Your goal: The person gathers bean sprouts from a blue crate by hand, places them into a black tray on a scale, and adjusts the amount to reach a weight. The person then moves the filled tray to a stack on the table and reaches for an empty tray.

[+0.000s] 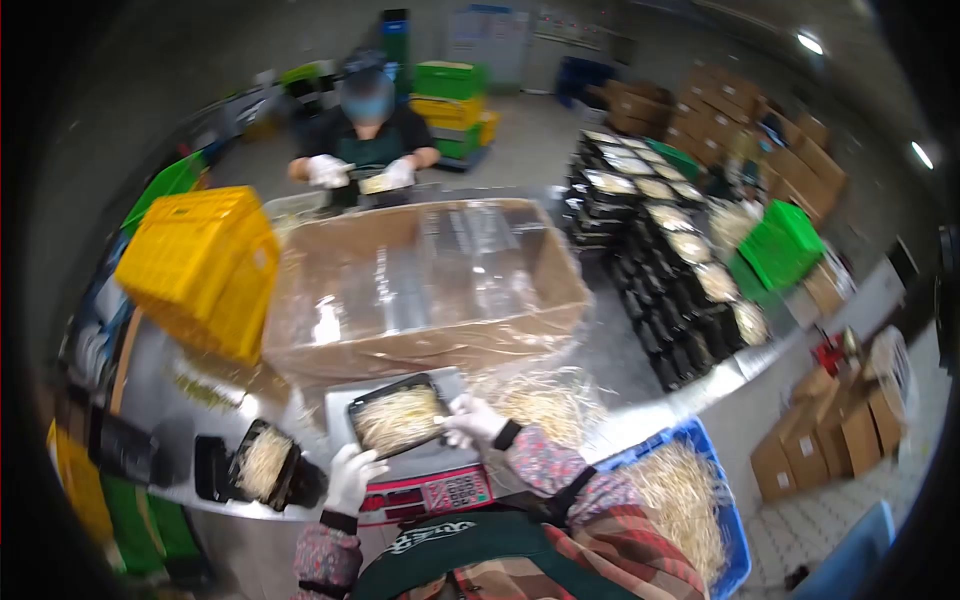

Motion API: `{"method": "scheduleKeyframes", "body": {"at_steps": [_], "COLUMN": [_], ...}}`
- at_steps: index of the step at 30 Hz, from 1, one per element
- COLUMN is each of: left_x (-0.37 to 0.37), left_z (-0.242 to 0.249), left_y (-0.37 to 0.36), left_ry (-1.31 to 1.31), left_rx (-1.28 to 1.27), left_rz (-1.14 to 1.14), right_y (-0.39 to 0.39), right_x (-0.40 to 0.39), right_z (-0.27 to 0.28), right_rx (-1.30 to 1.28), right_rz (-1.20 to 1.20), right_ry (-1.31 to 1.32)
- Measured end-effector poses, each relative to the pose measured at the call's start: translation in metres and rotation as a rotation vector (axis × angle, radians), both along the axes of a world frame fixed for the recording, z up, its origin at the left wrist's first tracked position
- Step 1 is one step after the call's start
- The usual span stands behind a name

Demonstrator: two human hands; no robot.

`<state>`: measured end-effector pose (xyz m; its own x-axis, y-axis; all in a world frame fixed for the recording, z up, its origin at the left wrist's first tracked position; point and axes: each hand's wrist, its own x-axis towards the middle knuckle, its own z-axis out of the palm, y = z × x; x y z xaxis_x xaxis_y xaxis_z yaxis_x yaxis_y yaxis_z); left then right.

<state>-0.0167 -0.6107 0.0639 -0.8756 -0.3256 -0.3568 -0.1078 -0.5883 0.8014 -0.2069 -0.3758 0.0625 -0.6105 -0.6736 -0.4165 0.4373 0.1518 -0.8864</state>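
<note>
A black tray point(398, 414) filled with pale, thin strands that look like enoki mushrooms rests on the plate of a red digital scale point(455, 491). My right hand point(476, 421), in a white glove, is at the tray's right edge with its fingers pinched together; what is between them is too small to make out. Below the tray's lower left corner, my left hand point(351, 477), also gloved, has its fingers stretched apart and holds nothing. Loose strands point(540, 405) lie on the table to the right of the scale. Another filled black tray point(264, 462) sits on the left.
A large plastic-lined cardboard box point(425, 345) stands behind the scale. Stacked filled trays point(665, 255) rise at the right, and a yellow crate point(200, 265) leans at the left. A blue basket point(738, 540) of strands is beside me. Opposite, a gloved co-worker point(370, 140) handles a tray.
</note>
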Motion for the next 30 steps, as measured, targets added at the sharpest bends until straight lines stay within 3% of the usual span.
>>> {"method": "scheduleKeyframes", "body": {"at_steps": [4,7,9,11,13,15,17,19,21,22,27,29,30], "left_x": [-0.005,-0.007,-0.004,-0.001,-0.005,-0.018,-0.030,-0.035,-0.034,-0.033,-0.024,-0.025,-0.027], "left_z": [-0.023,-0.017,-0.001,-0.023,-0.031,-0.021,-0.027,-0.023,-0.028,-0.028,-0.030,-0.024,-0.022], "left_y": [0.005,-0.002,0.000,-0.008,0.001,0.026,0.035,0.039,0.032,0.033,0.024,0.034,0.041], "left_ry": [0.068,-0.064,-0.191,-0.233,-0.315,-0.334,-0.242,-0.179,-0.194,-0.217,-0.270,-0.301,-0.254], "left_rx": [-0.248,-0.182,-0.158,-0.088,0.210,0.199,0.235,0.192,0.209,0.194,0.014,-0.062,-0.063], "left_rz": [0.167,0.150,0.122,0.049,-0.219,-0.232,-0.241,-0.224,-0.241,-0.198,-0.192,-0.276,-0.323], "right_y": [-0.014,-0.006,-0.001,-0.023,-0.064,-0.106,-0.127,-0.136,-0.134,-0.130,-0.069,-0.034,-0.014], "right_x": [0.015,0.010,0.000,-0.008,-0.002,0.011,0.026,0.016,0.012,0.008,-0.037,-0.044,-0.039], "right_z": [-0.023,-0.006,0.031,0.014,0.056,0.046,0.015,0.011,0.038,0.046,0.019,-0.019,-0.031], "right_rx": [-0.080,0.091,0.377,0.440,0.506,0.378,0.456,0.490,0.570,0.601,0.233,0.099,0.034], "right_rz": [-0.147,0.013,0.299,0.016,0.149,0.127,0.081,0.167,0.458,0.485,0.425,0.324,0.220], "right_ry": [-0.065,0.025,0.441,1.447,1.222,1.552,1.709,1.643,1.276,1.314,0.990,0.581,0.514]}}
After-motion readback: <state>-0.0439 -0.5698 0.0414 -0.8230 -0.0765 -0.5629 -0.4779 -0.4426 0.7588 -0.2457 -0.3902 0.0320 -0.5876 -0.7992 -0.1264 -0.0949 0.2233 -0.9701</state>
